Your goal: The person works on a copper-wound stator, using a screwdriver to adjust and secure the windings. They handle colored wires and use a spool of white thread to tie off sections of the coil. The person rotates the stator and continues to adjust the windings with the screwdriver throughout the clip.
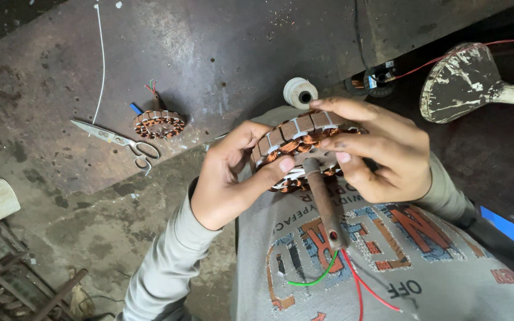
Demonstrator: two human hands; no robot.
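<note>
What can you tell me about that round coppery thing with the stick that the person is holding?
It is a motor stator, a ring of rusty brown metal blocks wound with copper wire, with white lining showing. A rusty shaft sticks out of its middle toward the person's shirt, and green and red wires hang from the shaft's end. Both hands grip its rim: the left hand underneath, the right hand over the top.

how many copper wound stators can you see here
2. One stator is held between the left hand and right hand; a second stator lies on the floor beside the scissors.
</note>
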